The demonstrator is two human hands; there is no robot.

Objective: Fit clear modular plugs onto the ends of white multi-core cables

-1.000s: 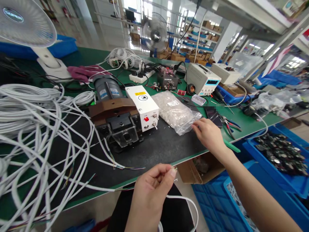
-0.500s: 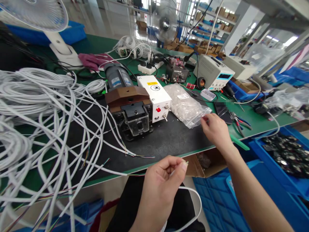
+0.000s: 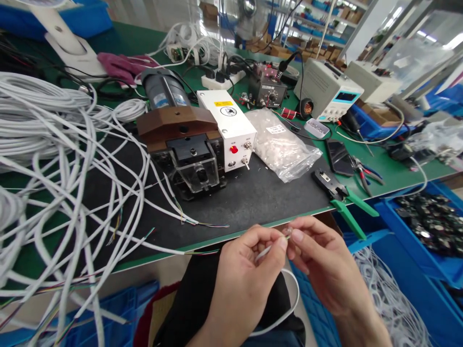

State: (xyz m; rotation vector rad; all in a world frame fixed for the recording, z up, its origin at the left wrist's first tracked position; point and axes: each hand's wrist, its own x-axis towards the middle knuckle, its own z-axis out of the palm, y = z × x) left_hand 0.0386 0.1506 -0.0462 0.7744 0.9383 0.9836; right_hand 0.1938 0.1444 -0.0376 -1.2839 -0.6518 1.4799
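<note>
My left hand (image 3: 253, 274) pinches the stripped end of a white cable (image 3: 289, 306), whose thin coloured wires poke out past the thumb. The cable loops down below the hands. Touching those wire tips, my right hand (image 3: 321, 262) closes thumb and fingers on a small clear plastic connector (image 3: 288, 232), mostly hidden by the fingers. Beyond the right hand, a green-handled crimping tool (image 3: 342, 197) lies at the table's front edge. A clear bag of small translucent parts (image 3: 282, 144) rests on the black mat (image 3: 249, 197).
A machine with a brown housing (image 3: 177, 123) and white control box (image 3: 231, 127) stands mid-table. Many loose white cables (image 3: 72, 159) cover the left side. Pliers (image 3: 365, 176) and a phone (image 3: 339, 156) lie to the right. Blue bins (image 3: 401, 270) stand below the right edge.
My right hand has come from the bag's edge down and left to meet my left hand, now with the small clear connector. The crimping tool is uncovered. The view has shifted.
</note>
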